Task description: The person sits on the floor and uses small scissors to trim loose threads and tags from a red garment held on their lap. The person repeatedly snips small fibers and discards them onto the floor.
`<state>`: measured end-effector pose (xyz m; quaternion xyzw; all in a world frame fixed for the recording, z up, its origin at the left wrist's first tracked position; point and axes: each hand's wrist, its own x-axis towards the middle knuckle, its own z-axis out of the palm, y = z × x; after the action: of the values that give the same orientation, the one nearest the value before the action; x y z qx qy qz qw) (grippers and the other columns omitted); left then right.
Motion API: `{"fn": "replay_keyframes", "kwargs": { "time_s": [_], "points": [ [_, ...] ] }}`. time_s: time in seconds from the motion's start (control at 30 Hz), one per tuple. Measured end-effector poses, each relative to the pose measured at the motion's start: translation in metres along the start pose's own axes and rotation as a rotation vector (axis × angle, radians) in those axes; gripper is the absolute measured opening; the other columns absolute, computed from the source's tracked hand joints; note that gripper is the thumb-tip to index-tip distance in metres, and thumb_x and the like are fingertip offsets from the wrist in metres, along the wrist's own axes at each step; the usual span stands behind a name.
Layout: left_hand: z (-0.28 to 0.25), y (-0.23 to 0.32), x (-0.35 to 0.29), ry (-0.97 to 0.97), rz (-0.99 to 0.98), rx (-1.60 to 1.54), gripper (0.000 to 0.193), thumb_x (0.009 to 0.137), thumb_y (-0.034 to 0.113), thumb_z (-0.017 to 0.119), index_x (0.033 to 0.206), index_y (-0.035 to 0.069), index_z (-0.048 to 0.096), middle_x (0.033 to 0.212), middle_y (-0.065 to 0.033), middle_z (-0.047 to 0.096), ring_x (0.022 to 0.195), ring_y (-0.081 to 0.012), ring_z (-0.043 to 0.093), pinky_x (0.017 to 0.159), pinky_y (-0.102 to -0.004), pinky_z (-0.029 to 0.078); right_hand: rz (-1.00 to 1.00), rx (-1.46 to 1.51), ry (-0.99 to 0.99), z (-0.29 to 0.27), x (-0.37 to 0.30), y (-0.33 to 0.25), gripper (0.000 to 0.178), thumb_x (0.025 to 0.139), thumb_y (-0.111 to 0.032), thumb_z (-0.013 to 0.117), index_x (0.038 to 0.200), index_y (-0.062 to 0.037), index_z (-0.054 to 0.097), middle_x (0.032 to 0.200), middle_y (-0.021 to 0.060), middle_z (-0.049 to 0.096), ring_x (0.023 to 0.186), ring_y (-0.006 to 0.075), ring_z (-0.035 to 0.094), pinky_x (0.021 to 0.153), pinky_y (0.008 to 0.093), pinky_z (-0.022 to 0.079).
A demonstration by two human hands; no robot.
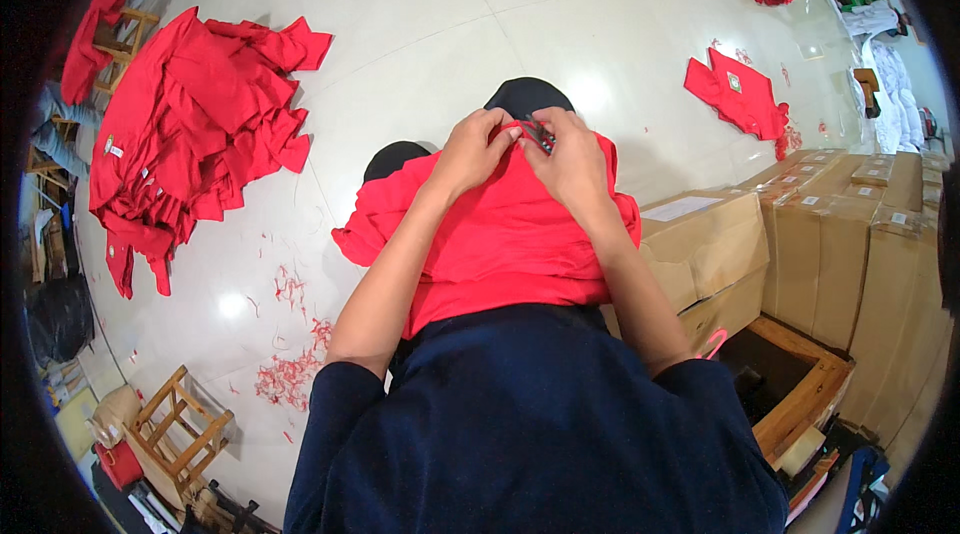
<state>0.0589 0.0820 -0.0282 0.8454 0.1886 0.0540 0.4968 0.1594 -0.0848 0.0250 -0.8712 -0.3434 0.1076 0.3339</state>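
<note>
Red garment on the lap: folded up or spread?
Loosely spread: the red garment lies draped and rumpled, without neat creases; left hand pinches it.

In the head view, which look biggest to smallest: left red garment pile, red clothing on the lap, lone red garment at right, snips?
1. Garment pile and lap clothing: too alike to rank; lap clothing sits nearer.
2. Lone red garment.
3. Snips.
</note>
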Motion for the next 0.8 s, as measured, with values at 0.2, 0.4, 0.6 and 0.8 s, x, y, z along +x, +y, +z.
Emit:
{"fn": "replay_keyframes", "kwargs": {
  "time_s": [0.2, 0.4, 0.6, 0.8],
  "points": [
    [-0.001, 0.003, -0.011, -0.028, -0.112, -0.44, 0.023, 0.117, 0.026, 0.065, 0.11, 0.004, 0.069, 0.088, 0.0061, 0.054, 0.082, -0.0064, 0.048, 0.074, -0.0271, 0.043, 0.044, 0.003, -0.02, -0.004, -0.002, -0.002, 0.034, 0.09, -0.016, 0.085, 0.122, -0.0039, 0.077, 0.12, 0.0168, 0.073, 0.101, 0.0378, 0.076, 0.085, 0.0509, 0.061],
    [-0.005, 0.012, -0.022, -0.082, -0.163, -0.734, 0.015, 0.118, 0.021, 0.063, 0.121, 0.006, 0.066, 0.097, 0.0075, 0.058, 0.087, -0.0044, 0.049, 0.077, -0.0254, 0.043, 0.225, 0.217, -0.231, -0.026, 0.001, -0.007, 0.029, 0.094, -0.011, 0.076, 0.121, 0.0002, 0.076, 0.106, 0.0139, 0.077, 0.095, 0.0265, 0.076, 0.083, 0.0389, 0.059],
    [0.014, 0.02, -0.036, 0.364, 0.263, -0.252, 0.018, 0.106, 0.014, 0.077, 0.122, 0.008, 0.072, 0.119, -0.006, 0.069, 0.114, -0.0208, 0.062, 0.101, -0.037, 0.049, 0.39, 0.808, -0.224, -0.018, 0.002, 0.014, 0.027, 0.102, -0.008, 0.068, 0.127, 0.0022, 0.07, 0.089, -0.0013, 0.068, 0.07, 0.0055, 0.056, 0.064, 0.0263, 0.046],
    [0.019, 0.029, -0.048, 0.402, 0.375, 0.031, 0.028, 0.091, 0.014, 0.09, 0.118, 0.01, 0.083, 0.115, -0.0072, 0.077, 0.114, -0.0284, 0.068, 0.103, -0.042, 0.05, 0.594, 0.883, -0.285, -0.038, 0.007, -0.002, 0.03, 0.1, -0.007, 0.068, 0.129, -0.0004, 0.068, 0.083, -0.0039, 0.062, 0.061, 0.0014, 0.046, 0.055, 0.0246, 0.036]
  ]
}}
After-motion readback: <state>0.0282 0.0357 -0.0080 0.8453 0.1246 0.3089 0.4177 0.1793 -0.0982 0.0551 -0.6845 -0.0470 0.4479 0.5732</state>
